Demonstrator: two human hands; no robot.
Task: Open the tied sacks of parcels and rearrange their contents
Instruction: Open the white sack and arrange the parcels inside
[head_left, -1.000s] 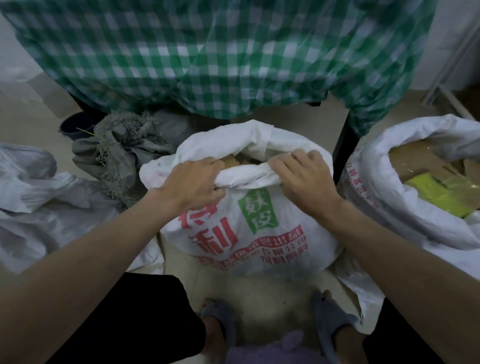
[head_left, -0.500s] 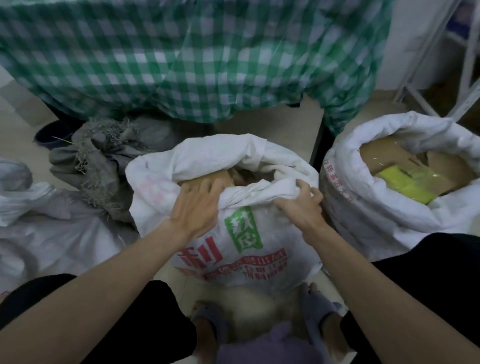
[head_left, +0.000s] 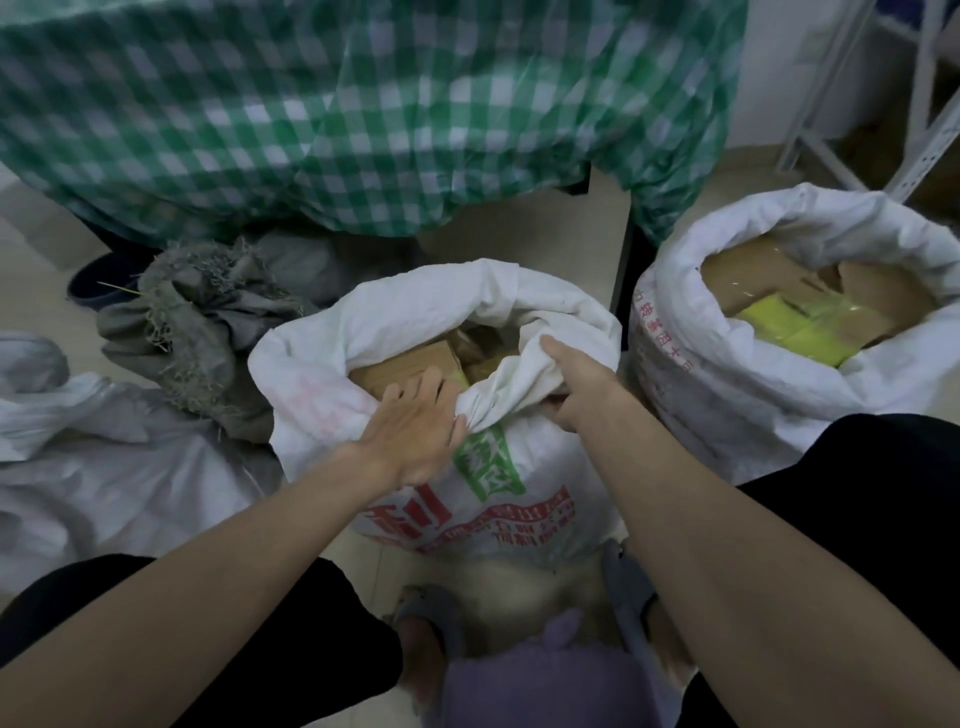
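The right hand grasps the rolled rim of the middle sack, while the left hand, fingers extended, presses the rim beside brown parcels.

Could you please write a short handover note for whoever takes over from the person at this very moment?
Left hand: open, fingers straight, reaching over the near rim of the middle sack toward the brown parcels inside.
Right hand: grips that sack's rim fabric, holding the mouth open.
Right sack: open, cardboard and yellow parcels showing.
Done: both sacks untied.
Left: rearranging the contents.
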